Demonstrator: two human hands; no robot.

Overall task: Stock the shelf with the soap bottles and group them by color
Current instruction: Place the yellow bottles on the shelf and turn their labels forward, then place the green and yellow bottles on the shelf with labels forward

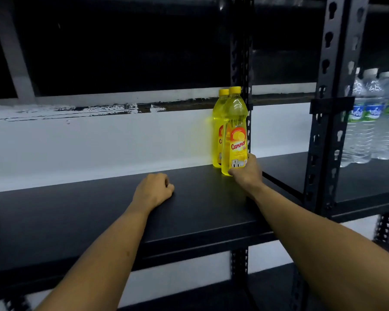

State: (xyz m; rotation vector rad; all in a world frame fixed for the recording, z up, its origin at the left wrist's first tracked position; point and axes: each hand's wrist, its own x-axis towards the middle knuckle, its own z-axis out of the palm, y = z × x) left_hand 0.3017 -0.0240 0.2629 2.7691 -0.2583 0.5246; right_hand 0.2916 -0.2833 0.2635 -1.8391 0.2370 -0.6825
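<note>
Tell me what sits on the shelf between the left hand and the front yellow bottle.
Nothing: in the head view, only bare black shelf separates the left hand from the front yellow bottle.

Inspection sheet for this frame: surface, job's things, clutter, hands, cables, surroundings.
Surface: black shelf board, mostly bare.
Job's things: two yellow soap bottles at the right end by the upright; front bottle upright, rear bottle directly behind it.
Clutter: nothing seen.
Hands: right hand grips the front bottle's base; left hand rests on the board, fingers curled, holding nothing.
Cables: nothing seen.
Surroundings: black slotted upright; water bottles on the neighbouring shelf; white wall behind.
</note>
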